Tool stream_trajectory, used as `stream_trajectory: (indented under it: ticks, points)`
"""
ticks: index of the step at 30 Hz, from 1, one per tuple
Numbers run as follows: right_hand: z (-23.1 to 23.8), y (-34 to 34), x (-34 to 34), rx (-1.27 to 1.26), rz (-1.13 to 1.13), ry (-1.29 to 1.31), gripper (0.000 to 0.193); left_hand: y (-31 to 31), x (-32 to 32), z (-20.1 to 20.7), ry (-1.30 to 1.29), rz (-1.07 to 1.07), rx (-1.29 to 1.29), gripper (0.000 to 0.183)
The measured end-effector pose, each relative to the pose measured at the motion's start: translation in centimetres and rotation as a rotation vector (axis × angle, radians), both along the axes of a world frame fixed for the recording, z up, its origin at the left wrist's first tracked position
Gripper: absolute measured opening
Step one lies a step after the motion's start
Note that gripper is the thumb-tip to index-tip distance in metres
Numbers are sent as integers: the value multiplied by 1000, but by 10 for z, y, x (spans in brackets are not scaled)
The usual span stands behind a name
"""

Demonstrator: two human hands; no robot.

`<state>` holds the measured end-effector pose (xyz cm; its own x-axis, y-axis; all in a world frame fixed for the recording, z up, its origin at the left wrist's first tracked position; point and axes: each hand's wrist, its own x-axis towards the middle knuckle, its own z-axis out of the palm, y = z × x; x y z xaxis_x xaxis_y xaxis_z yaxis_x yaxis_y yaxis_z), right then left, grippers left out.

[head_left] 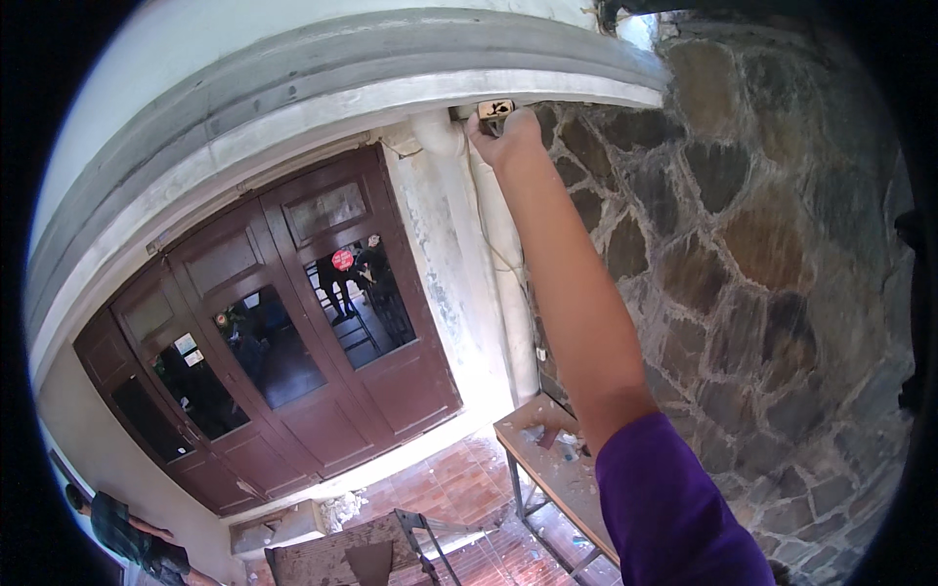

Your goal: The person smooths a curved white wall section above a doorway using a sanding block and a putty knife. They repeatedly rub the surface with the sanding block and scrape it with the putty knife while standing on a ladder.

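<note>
My right hand (505,135) reaches high overhead, the arm stretched up in a purple sleeve (669,508). Its fingers are closed around a small tan block (496,109) with dark marks on its face; I cannot make out its exact kind. The block is close under the white lower edge of the curved ledge (371,96), beside the top of a pale pipe (440,132). Whether it touches the ledge, I cannot tell. My left hand is out of the picture.
Brown panelled doors (293,322) with glass stand to the left, a stone wall (743,254) to the right. Below are a debris-strewn table (557,454), a worn brown board (337,555) and a tiled floor (459,488). Another person (127,532) is at the lower left.
</note>
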<state>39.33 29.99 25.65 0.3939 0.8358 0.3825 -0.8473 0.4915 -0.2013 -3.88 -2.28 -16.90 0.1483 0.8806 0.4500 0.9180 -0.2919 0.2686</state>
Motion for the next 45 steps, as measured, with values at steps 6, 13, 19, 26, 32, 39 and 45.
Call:
stream_trajectory:
  ticks: [6, 13, 19, 26, 32, 39, 45]
  points:
    - [2, -2, -19, -8, 32, 21, 25, -5, 1, 2, -200, 111, -166, 23]
    - [2, -13, -38, 10, 77, 69, 25, -3, 0, 5, -116, -11, -14, 22]
    - [-1, -26, -46, 37, 109, -17, 25, -10, 4, 12, -230, 53, -88, 23]
    - [3, -23, -47, 11, 89, -26, 27, -10, 1, 8, -207, 70, -61, 23]
    - [-3, -2, -48, 66, 84, 49, 28, -10, -4, 7, -183, 6, -77, 24]
    - [0, 5, -47, 46, 4, 82, 29, -10, 0, 11, -152, 4, -44, 25]
    - [4, -6, -54, 30, 72, 69, 28, -12, 1, 11, -198, 43, -98, 29]
